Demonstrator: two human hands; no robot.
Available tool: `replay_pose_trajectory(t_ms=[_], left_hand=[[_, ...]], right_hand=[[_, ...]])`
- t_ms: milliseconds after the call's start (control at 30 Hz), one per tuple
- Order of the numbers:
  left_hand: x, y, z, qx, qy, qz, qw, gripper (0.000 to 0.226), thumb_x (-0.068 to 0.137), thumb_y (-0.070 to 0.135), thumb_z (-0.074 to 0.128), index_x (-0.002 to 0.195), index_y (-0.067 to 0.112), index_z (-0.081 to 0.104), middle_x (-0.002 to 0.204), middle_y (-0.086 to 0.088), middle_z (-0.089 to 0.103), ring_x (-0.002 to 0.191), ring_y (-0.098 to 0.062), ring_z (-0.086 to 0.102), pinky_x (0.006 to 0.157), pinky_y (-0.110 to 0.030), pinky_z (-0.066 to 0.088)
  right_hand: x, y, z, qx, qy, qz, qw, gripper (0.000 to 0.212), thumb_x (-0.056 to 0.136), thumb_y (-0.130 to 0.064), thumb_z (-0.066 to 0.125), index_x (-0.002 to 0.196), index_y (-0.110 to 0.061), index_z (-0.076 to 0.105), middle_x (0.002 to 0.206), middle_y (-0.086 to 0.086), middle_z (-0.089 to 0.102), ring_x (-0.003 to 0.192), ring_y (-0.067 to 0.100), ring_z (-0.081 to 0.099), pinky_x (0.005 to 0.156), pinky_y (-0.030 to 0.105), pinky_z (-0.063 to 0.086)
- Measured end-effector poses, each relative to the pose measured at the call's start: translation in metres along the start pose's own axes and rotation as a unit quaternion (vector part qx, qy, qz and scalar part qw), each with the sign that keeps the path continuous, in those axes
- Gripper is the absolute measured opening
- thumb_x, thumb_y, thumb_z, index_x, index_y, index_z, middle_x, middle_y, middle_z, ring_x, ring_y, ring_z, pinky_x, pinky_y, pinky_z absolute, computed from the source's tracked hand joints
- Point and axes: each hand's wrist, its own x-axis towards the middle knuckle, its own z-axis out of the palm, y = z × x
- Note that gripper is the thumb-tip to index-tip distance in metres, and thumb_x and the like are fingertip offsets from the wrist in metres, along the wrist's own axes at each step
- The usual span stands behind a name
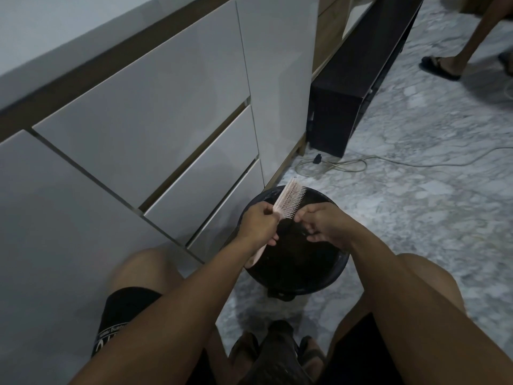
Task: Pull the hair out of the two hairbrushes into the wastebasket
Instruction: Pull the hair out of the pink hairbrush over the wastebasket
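Head view: left hand [259, 225] grips the pink brush [288, 201] over the black wastebasket [337, 269], long axis slanting up and away, bristles facing right. Right hand [323, 222] pinches at the lowest bristles.

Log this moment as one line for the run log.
left hand: grips pink hairbrush | right hand: fingers at bristles | both over black wastebasket

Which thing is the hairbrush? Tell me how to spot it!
Find the round black wastebasket on the marble floor beside the white drawers. Above it, the left hand holds the hairbrush. It's the only pale pink thing, with rows of thin bristles.
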Motion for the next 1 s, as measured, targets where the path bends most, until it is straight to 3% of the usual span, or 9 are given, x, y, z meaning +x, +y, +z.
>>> replay_pose_trajectory(t_ms=[267, 300, 367, 433, 467, 533, 633, 800, 1000], left_hand=[[0.001, -0.007, -0.014, 0.021, 0.063, -0.03, 0.997, 0.013, 0.1, 0.014, 0.048, 0.105, 0.009, 0.058, 0.096, -0.013, 0.065, 0.057, -0.017, 0.062, 0.043, -0.021, 0.047], [0.0, -0.007, -0.016, 0.014, 0.057, -0.032, 0.998, 0.013, 0.1, 0.014, 0.049, 0.107, 0.008, 0.058, 0.092, -0.01, 0.064, 0.058, -0.018, 0.062, 0.045, -0.023, 0.049], [-0.001, -0.007, -0.017, -0.015, 0.042, -0.04, 0.998, 0.012, 0.099, 0.014, 0.051, 0.106, 0.008, 0.058, 0.085, -0.004, 0.061, 0.057, -0.018, 0.062, 0.049, -0.026, 0.053], [-0.003, -0.006, -0.017, -0.04, 0.033, -0.045, 0.998, 0.012, 0.097, 0.016, 0.057, 0.104, 0.007, 0.058, 0.084, -0.007, 0.064, 0.052, -0.016, 0.061, 0.048, -0.028, 0.053], [-0.003, -0.005, -0.017, -0.048, 0.032, -0.047, 0.997, 0.014, 0.095, 0.017, 0.06, 0.103, 0.005, 0.059, 0.085, -0.01, 0.066, 0.049, -0.015, 0.06, 0.047, -0.028, 0.053], [-0.004, -0.004, -0.017, -0.053, 0.026, -0.048, 0.997, 0.015, 0.093, 0.015, 0.064, 0.103, 0.005, 0.06, 0.088, -0.012, 0.067, 0.048, -0.015, 0.061, 0.047, -0.028, 0.054], [-0.008, -0.001, -0.017, -0.05, 0.009, -0.046, 0.998, 0.018, 0.09, 0.007, 0.066, 0.106, 0.006, 0.057, 0.101, -0.017, 0.067, 0.052, -0.016, 0.063, 0.05, -0.027, 0.057], [-0.01, 0.003, -0.016, -0.048, -0.01, -0.046, 0.998, 0.02, 0.089, 0.005, 0.068, 0.103, 0.008, 0.055, 0.106, -0.022, 0.068, 0.053, -0.017, 0.065, 0.054, -0.031, 0.059], [-0.013, 0.013, -0.02, -0.04, -0.029, -0.024, 0.998, 0.02, 0.087, 0.005, 0.071, 0.103, 0.006, 0.059, 0.099, -0.017, 0.07, 0.057, -0.017, 0.067, 0.051, -0.029, 0.057]], right_hand=[[-0.007, -0.006, -0.007, 0.094, -0.027, -0.004, 0.995, 0.028, 0.1, -0.013, 0.046, 0.077, -0.013, 0.063, 0.062, 0.002, 0.047, 0.066, 0.015, 0.048, 0.086, 0.039, 0.051], [-0.008, -0.007, -0.006, 0.068, 0.002, -0.009, 0.998, 0.027, 0.099, -0.013, 0.047, 0.078, -0.013, 0.064, 0.064, 0.003, 0.049, 0.068, 0.016, 0.049, 0.086, 0.039, 0.052], [-0.003, -0.003, -0.005, -0.098, 0.079, -0.022, 0.992, 0.025, 0.097, -0.009, 0.047, 0.083, -0.01, 0.068, 0.073, 0.005, 0.057, 0.078, 0.02, 0.056, 0.09, 0.041, 0.054], [0.0, 0.003, -0.001, -0.288, 0.111, -0.022, 0.951, 0.024, 0.094, -0.009, 0.048, 0.094, -0.006, 0.072, 0.094, 0.009, 0.069, 0.095, 0.028, 0.063, 0.094, 0.041, 0.051], [0.001, 0.007, 0.001, -0.32, 0.12, -0.017, 0.94, 0.022, 0.092, -0.011, 0.051, 0.097, -0.006, 0.072, 0.103, 0.011, 0.071, 0.101, 0.03, 0.064, 0.094, 0.039, 0.051], [0.002, 0.012, 0.003, -0.301, 0.123, -0.018, 0.946, 0.016, 0.087, -0.015, 0.062, 0.098, -0.01, 0.072, 0.107, 0.008, 0.071, 0.104, 0.027, 0.064, 0.094, 0.035, 0.049], [0.005, 0.01, 0.007, -0.256, 0.126, -0.055, 0.957, 0.027, 0.085, -0.019, 0.069, 0.11, -0.007, 0.07, 0.114, 0.006, 0.069, 0.111, 0.025, 0.061, 0.099, 0.033, 0.043], [0.001, -0.004, 0.015, 0.024, 0.155, -0.069, 0.985, 0.041, 0.088, -0.02, 0.068, 0.125, -0.008, 0.055, 0.109, 0.008, 0.067, 0.099, 0.029, 0.068, 0.089, 0.049, 0.056], [-0.01, -0.024, 0.012, 0.031, 0.159, -0.129, 0.978, 0.064, 0.079, -0.018, 0.077, 0.134, -0.019, 0.042, 0.098, 0.006, 0.065, 0.089, 0.025, 0.071, 0.078, 0.044, 0.061]])
